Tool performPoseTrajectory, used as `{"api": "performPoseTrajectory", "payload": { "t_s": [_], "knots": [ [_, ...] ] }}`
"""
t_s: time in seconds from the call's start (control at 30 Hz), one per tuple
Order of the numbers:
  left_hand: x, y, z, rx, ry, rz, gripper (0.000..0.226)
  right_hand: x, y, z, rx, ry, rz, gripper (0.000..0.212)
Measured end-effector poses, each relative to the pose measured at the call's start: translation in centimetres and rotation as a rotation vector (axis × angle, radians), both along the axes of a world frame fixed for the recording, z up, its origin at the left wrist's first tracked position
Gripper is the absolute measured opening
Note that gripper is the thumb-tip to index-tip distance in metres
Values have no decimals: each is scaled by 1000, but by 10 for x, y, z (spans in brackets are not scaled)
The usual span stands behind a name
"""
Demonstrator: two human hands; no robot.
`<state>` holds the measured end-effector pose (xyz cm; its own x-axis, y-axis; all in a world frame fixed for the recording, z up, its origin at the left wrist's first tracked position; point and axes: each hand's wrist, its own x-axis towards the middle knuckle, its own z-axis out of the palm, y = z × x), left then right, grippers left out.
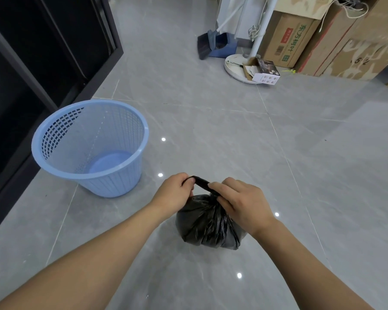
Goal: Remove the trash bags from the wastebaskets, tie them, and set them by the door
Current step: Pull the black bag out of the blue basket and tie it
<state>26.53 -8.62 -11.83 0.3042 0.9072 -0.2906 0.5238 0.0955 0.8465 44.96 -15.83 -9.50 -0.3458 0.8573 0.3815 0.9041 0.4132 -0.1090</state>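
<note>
Hands met directly over the trash bag (207,222), which sat on the grey tiled floor (300,175) just in front of the person, close to the near edge of the view. The bag was black, bulging and gathered to a neck at its top, and from that neck a twisted tail of plastic ran leftward and slightly up. The left hand (175,193) had its fingers curled round the far end of that tail; the right hand (240,202) was closed over the neck itself, fingers wrapped down onto the gathered plastic. So the tail's long axis lay across the body, between the two hands, with the right hand on the bag and the left a little out from it. Judging by this, the knot was being formed and not yet drawn tight; whether a loop was already made under the right fingers could not be told.

Beyond and to the left stood the blue wastebasket (90,148), upright, unlined, apart from the bag and near a dark cabinet (43,52). At the floor's far edge were a broom and dustpan (213,44), a white fan base (240,66) with a small box (267,72) on it, and stacked cardboard cartons (323,36). No door was clearly visible.
</note>
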Motion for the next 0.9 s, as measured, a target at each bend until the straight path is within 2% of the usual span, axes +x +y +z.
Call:
{"api": "performPoseTrajectory", "payload": {
  "t_s": [0.1,0.17,0.23,0.33,0.43,0.53,0.7,0.83,0.9],
  "knots": [
    [4,1,-1,-16,-13,59,22,0,1,5,-98,56,-99,18],
    [3,-2,-2,26,1,106,12,2,3,7,-298,169,-238,14],
    [-2,-9,-4,177,71,103,25,3,5,10,-537,389,-362,5],
    [-13,-22,-4,369,103,-29,29,5,7,17,-794,682,-512,7],
    [-16,-32,-3,391,77,-233,21,5,5,26,-1013,904,-542,8],
    [-7,-38,-4,457,135,-350,19,5,4,26,-1070,1040,-520,14],
    [2,-34,-5,464,215,-288,15,11,2,27,-1123,1214,-495,31],
    [5,-29,-2,505,253,-280,15,17,0,28,-1169,1413,-448,14],
    [6,-28,-3,502,264,-294,14,18,-1,30,-1192,1409,-473,12]
  ]
}}
